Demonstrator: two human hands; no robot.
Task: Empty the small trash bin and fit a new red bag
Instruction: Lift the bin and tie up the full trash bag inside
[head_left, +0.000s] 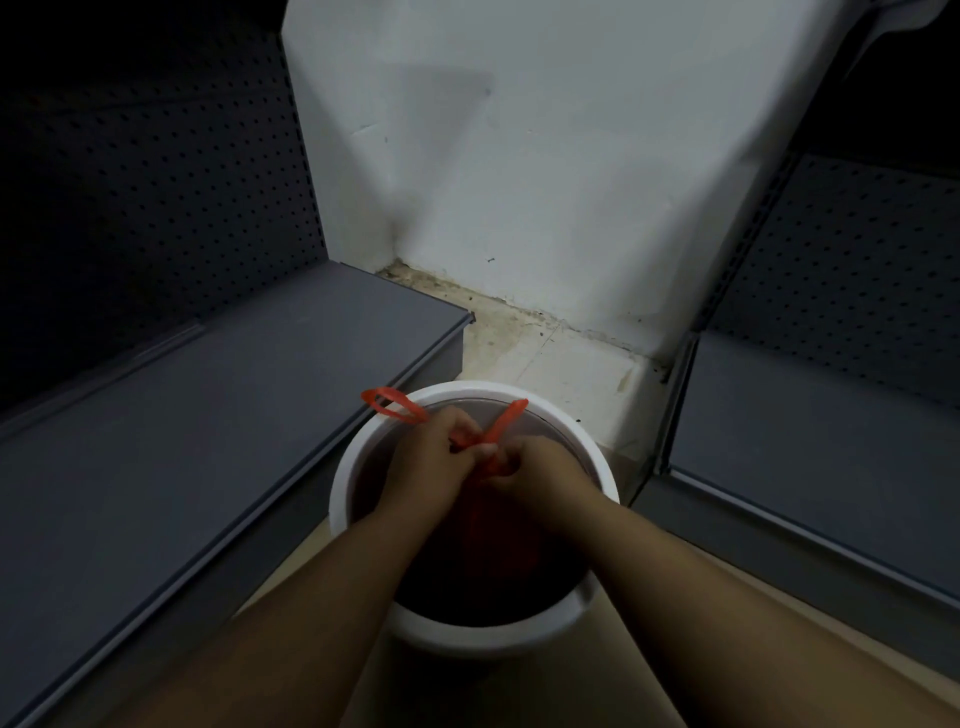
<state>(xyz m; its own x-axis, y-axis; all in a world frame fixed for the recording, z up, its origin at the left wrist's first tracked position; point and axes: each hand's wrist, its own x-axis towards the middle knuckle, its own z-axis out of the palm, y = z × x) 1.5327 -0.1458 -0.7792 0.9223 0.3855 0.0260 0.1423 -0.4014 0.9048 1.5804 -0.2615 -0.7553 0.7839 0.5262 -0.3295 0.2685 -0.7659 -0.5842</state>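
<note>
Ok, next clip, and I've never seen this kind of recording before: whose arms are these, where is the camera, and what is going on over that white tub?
There is no machine here. A person wears one camera on the head, looking down, so the arms are their own. The white tub is a small trash bin standing on a pale floor between two dark grey shelves. Over its mouth, the left hand and right hand pinch the handles of a red bag, apparently tying them. The bag's body hangs down into the dark bin; its contents cannot be seen.
</note>
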